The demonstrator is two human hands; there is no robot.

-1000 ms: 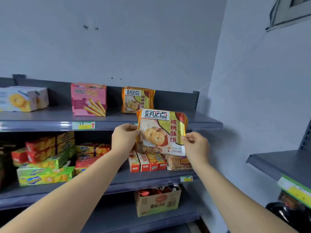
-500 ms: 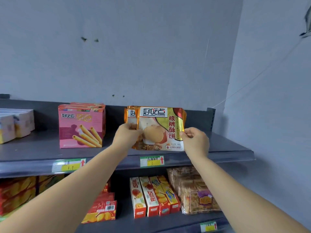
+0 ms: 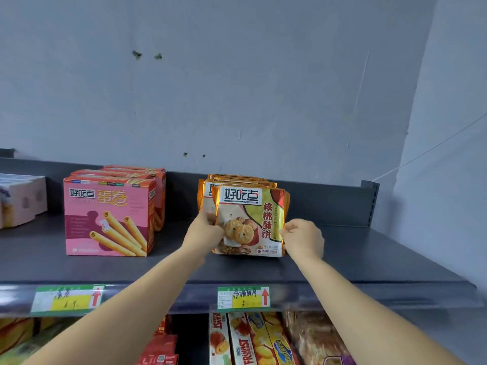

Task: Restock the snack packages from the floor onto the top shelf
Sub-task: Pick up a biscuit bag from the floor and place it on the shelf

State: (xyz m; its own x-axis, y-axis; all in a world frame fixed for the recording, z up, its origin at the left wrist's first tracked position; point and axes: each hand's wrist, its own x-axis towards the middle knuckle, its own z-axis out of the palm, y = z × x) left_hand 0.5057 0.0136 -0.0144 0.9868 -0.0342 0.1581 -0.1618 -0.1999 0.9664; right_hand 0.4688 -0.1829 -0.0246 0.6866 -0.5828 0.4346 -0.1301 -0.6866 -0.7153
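An orange and yellow cookie package (image 3: pixel 250 219) stands upright on the grey top shelf (image 3: pixel 355 262), its bottom edge on the shelf surface. My left hand (image 3: pixel 204 233) grips its left edge and my right hand (image 3: pixel 303 239) pinches its right edge. Right behind it stand more packages of the same kind (image 3: pixel 237 180), mostly hidden by the front one.
Pink egg-roll boxes (image 3: pixel 109 216) stand in a row to the left on the same shelf, pale boxes (image 3: pixel 21 200) farther left. Bare shelf surface lies right of the package up to the end bracket (image 3: pixel 370 204). Price tags (image 3: pixel 242 299) line the shelf edge. Lower shelf holds more snacks (image 3: pixel 247 341).
Both hands have carried the package up and forward from in front of the shelves onto the top shelf, setting it in front of the matching packages. The view has risen and come closer.
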